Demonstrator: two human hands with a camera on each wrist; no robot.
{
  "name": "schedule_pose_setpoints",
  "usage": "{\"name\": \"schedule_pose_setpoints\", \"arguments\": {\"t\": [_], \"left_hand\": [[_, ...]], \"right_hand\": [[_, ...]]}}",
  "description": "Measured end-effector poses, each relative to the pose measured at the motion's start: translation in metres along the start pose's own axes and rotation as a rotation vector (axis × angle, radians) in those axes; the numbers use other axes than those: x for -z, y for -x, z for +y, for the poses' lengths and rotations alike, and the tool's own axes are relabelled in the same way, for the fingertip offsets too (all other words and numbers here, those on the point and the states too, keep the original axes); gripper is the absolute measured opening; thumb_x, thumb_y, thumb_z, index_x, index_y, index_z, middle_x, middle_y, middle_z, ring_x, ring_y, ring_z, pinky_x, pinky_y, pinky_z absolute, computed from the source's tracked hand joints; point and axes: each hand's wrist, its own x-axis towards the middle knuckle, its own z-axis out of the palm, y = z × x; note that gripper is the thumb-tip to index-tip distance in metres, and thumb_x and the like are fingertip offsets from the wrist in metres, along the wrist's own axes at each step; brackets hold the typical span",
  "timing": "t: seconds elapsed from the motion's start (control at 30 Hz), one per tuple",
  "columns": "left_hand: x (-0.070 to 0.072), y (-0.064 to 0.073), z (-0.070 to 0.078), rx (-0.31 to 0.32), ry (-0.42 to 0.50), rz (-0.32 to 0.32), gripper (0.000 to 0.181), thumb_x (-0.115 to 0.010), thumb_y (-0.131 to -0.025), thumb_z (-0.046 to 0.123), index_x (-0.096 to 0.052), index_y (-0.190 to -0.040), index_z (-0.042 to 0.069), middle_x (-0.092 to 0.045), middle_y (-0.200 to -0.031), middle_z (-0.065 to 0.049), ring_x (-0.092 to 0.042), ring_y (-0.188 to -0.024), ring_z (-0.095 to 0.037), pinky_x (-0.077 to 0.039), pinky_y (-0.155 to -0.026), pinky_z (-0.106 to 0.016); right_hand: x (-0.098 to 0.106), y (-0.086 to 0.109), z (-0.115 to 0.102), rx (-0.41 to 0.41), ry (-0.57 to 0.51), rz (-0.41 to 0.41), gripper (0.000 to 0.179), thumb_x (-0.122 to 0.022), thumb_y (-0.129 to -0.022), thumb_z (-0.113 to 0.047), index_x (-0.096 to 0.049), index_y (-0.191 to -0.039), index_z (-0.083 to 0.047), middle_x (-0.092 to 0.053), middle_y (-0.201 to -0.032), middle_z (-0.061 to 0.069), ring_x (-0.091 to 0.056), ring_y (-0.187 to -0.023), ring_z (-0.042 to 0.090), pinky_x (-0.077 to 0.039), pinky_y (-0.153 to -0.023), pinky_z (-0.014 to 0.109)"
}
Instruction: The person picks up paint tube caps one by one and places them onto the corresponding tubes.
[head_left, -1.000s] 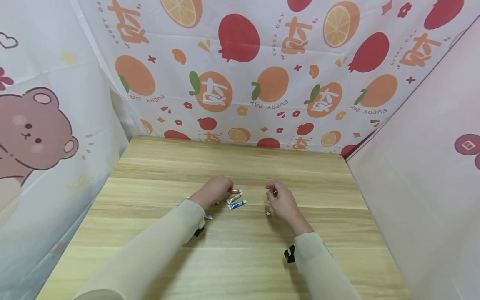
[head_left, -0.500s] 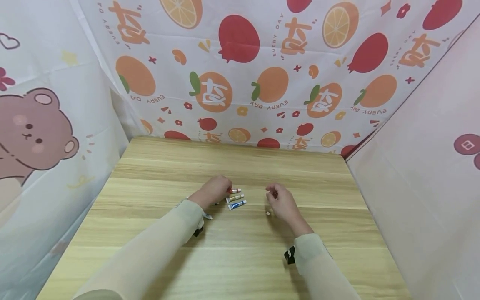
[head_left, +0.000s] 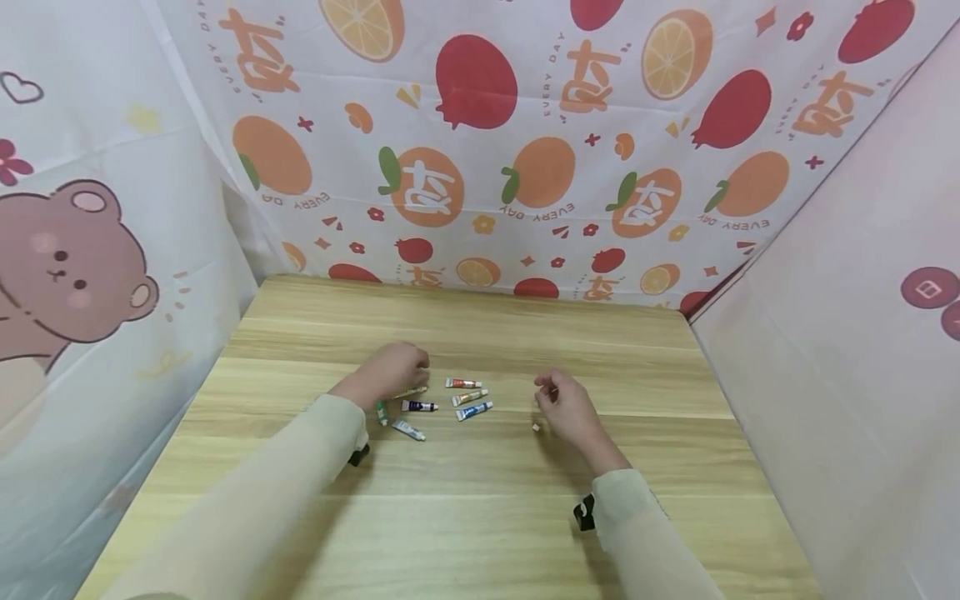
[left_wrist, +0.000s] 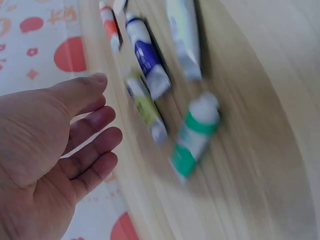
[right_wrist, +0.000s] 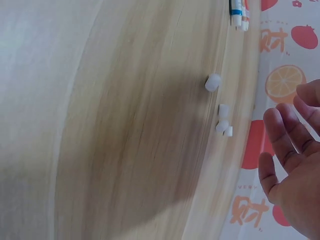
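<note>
My left hand (head_left: 390,371) hovers over the left part of a group of small paint tubes, fingers loosely bent around nothing. Closest to it in the left wrist view are a yellow-green tube (left_wrist: 145,107) and a green tube (left_wrist: 195,140). A dark purple tube (head_left: 420,407) and a pale tube (head_left: 408,430) lie beside these. Further right, the red tube (head_left: 463,383), gold tube (head_left: 470,397) and blue tube (head_left: 475,410) form a rough column. My right hand (head_left: 567,408) holds nothing, its fingers relaxed, near several small white caps (right_wrist: 213,82).
All this lies on a wood-grain table (head_left: 480,517). A fruit-print cloth (head_left: 480,167) hangs behind its back edge. Pale cloth walls stand left (head_left: 187,250) and right (head_left: 840,317), the left one with a bear print.
My left hand has left the red tube and moved left, uncovering the purple and green tubes. The gold tube was turned slightly beside the blue one. My right hand has hardly moved.
</note>
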Motion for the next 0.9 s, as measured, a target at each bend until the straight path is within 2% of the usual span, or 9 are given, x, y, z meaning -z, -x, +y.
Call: {"name": "schedule_pose_setpoints", "arguments": {"t": [0.07, 0.23, 0.33, 0.5, 0.67, 0.9], "left_hand": [[0.002, 0.006, -0.007, -0.006, 0.012, -0.003, 0.013, -0.071, -0.105, 0.018, -0.078, -0.102, 0.008, -0.077, -0.091, -0.002, -0.065, -0.077, -0.014, -0.062, -0.081, -0.041], [0.004, 0.015, -0.022, -0.019, 0.012, -0.017, 0.016, -0.076, -0.103, 0.023, -0.080, -0.107, 0.008, -0.080, -0.097, -0.002, -0.068, -0.080, -0.011, -0.063, -0.084, -0.040], [0.004, 0.019, -0.028, -0.020, 0.003, -0.048, 0.015, -0.076, -0.103, 0.026, -0.080, -0.105, 0.012, -0.079, -0.094, 0.002, -0.066, -0.078, -0.009, -0.062, -0.080, -0.036], [0.003, 0.023, -0.033, -0.034, 0.007, -0.071, 0.012, -0.081, -0.100, 0.028, -0.080, -0.100, 0.016, -0.076, -0.090, 0.006, -0.063, -0.078, -0.009, -0.059, -0.079, -0.036], [-0.001, 0.027, -0.037, -0.054, 0.015, -0.047, 0.015, -0.083, -0.098, 0.026, -0.082, -0.107, 0.014, -0.078, -0.100, 0.001, -0.067, -0.090, -0.014, -0.061, -0.091, -0.044], [-0.002, 0.032, -0.037, -0.040, 0.035, -0.038, 0.022, -0.084, -0.096, 0.023, -0.081, -0.115, 0.011, -0.078, -0.111, -0.004, -0.070, -0.103, -0.021, -0.061, -0.097, -0.048]], "right_hand": [[0.000, 0.000, 0.002, -0.001, 0.004, 0.003, 0.022, -0.066, -0.106, -0.012, -0.070, -0.126, -0.004, -0.070, -0.109, 0.006, -0.066, -0.100, 0.020, -0.058, -0.091, 0.041], [0.002, 0.001, 0.006, 0.006, 0.003, 0.004, 0.022, -0.070, -0.103, -0.011, -0.071, -0.124, -0.005, -0.071, -0.108, 0.007, -0.068, -0.099, 0.020, -0.060, -0.091, 0.040], [0.002, 0.003, 0.009, 0.005, 0.009, -0.013, 0.025, -0.074, -0.100, -0.009, -0.071, -0.124, -0.004, -0.071, -0.107, 0.007, -0.068, -0.097, 0.020, -0.060, -0.089, 0.039], [-0.001, 0.007, 0.016, -0.013, 0.062, -0.086, 0.035, -0.080, -0.098, -0.012, -0.070, -0.130, -0.005, -0.067, -0.111, 0.005, -0.066, -0.099, 0.019, -0.061, -0.090, 0.038], [-0.004, 0.013, 0.020, 0.001, 0.144, -0.141, 0.043, -0.086, -0.094, -0.019, -0.070, -0.132, -0.008, -0.066, -0.112, 0.003, -0.064, -0.100, 0.018, -0.060, -0.091, 0.040], [-0.013, 0.015, 0.030, 0.029, 0.265, -0.171, 0.036, -0.084, -0.096, -0.026, -0.074, -0.126, -0.010, -0.061, -0.098, -0.001, -0.055, -0.088, 0.014, -0.053, -0.080, 0.032]]}}
